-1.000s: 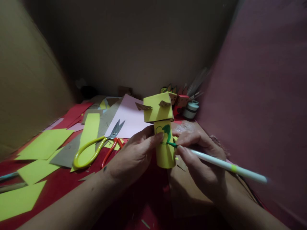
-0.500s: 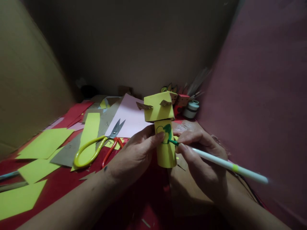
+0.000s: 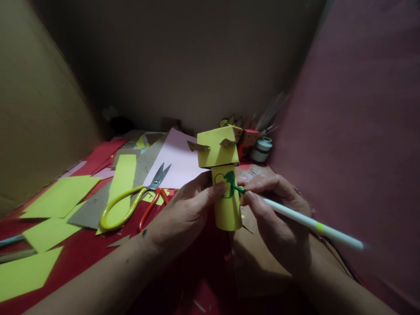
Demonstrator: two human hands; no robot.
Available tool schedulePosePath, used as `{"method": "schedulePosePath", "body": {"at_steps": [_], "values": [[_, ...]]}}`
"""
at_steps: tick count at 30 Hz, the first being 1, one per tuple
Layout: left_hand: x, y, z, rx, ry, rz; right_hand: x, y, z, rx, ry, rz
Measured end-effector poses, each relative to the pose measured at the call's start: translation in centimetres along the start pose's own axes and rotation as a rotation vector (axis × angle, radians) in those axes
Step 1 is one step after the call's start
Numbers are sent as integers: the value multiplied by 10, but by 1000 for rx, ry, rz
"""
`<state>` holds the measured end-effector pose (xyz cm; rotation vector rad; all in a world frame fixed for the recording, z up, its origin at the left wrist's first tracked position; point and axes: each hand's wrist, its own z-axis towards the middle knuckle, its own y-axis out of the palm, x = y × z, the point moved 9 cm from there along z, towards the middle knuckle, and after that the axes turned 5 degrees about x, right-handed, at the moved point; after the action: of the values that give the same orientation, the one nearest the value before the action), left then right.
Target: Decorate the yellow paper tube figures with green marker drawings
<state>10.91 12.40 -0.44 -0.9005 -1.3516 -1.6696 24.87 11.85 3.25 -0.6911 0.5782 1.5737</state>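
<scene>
Yellow paper figure (image 3: 218, 158), boxy head on a tube body, is upright over the middle of the red surface (image 3: 92, 258), gripped by the left hand (image 3: 183, 212): the thumb presses its front and the other fingers go behind, mostly hidden. The right hand (image 3: 282, 218) pinches a green-tipped pen (image 3: 305, 222) between thumb and forefinger close to the nib, the white barrel slanting back toward the surface's right edge. The nib meets the body on a heart-like outline, whose right part is green and whose left part is bare yellow, partly under the thumb. Two brown curled bits stick out from the head. Below the right hand lies a brown board (image 3: 259, 262). Left of the left hand, scissors (image 3: 152, 183) lie with blades slightly parted and aimed at the far edge, the yellow handle over a yellow strip (image 3: 124, 170). Behind the figure spreads a pink sheet (image 3: 177, 162); yellow sheets (image 3: 62, 197) lie toward the left edge, red paper (image 3: 101, 155) near the far left corner. By the far right corner stand a pale pot (image 3: 261, 150) with a dark band and a red box-headed figure (image 3: 250, 137).
</scene>
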Motion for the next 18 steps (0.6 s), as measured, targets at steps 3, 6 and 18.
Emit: {"method": "schedulePosePath", "body": {"at_steps": [3,6,18], "values": [[-1,-1,0,-8,15,23,2,-2,1,12,-12,-42],[-3,1,0,-23,-18,1,2,-3,1,21,-28,-54],[-5,3,0,-18,-44,-88,-5,4,1,-59,-32,28]]}}
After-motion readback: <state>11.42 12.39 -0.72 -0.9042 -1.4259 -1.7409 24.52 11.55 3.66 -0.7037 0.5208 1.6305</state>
